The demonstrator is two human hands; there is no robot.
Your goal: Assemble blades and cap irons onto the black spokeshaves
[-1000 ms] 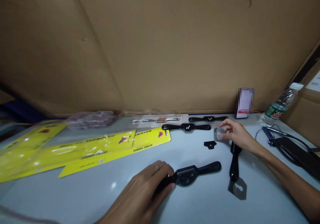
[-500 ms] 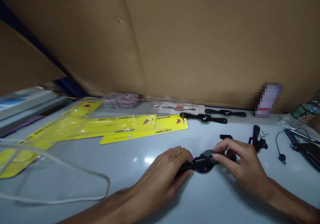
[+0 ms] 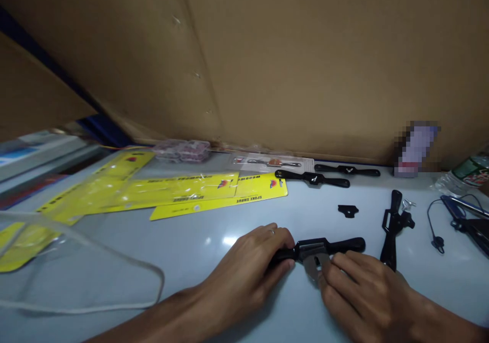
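Note:
My left hand (image 3: 252,266), with a ring on one finger, is closed round the left handle of a black spokeshave (image 3: 346,245). A grey metal blade (image 3: 315,260) lies against the middle of the tool, its lower end sticking out toward me. My right hand (image 3: 362,292) pinches the blade's right side; the fingertips are partly hidden. A small black plate (image 3: 348,211) lies behind the tool. Right of it are another black spokeshave body (image 3: 389,231) and small silver screws (image 3: 408,204).
Yellow printed cards (image 3: 183,192) spread leftward under clear plastic. Two black spokeshaves (image 3: 312,179) and a packaged one (image 3: 273,163) lie at the back. A white strap (image 3: 114,256) crosses the left front. A bottle (image 3: 468,175) and a cord (image 3: 430,220) are at right.
My right hand has moved down and toward me. The blade, earlier raised over the tool's right side, now sits at its middle, pointing toward me. The tool's right handle has come into view.

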